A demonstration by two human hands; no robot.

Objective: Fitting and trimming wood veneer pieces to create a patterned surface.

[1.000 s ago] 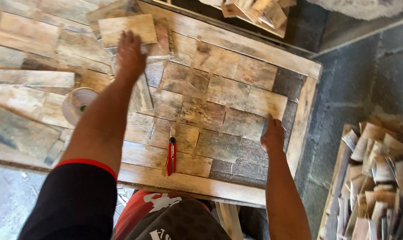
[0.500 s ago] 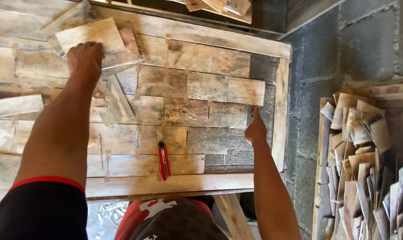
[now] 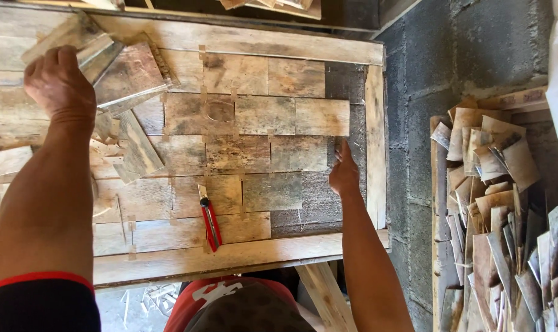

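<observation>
Head view: the left hand (image 3: 60,86) grips a loose tile (image 3: 67,35) at the surface's (image 3: 242,255) far-left corner, its long axis slanting up-right, while the right hand (image 3: 343,172) presses flat, fingers together, on the laid tiles (image 3: 267,114).

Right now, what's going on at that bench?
A person leans over a framed wooden work board covered with rows of flat rectangular brown sheets. The left hand rests on a loose stack of the same sheets at the far left corner. The right hand presses flat at the right end of a laid row. A red utility knife lies untouched near the front edge.
</observation>
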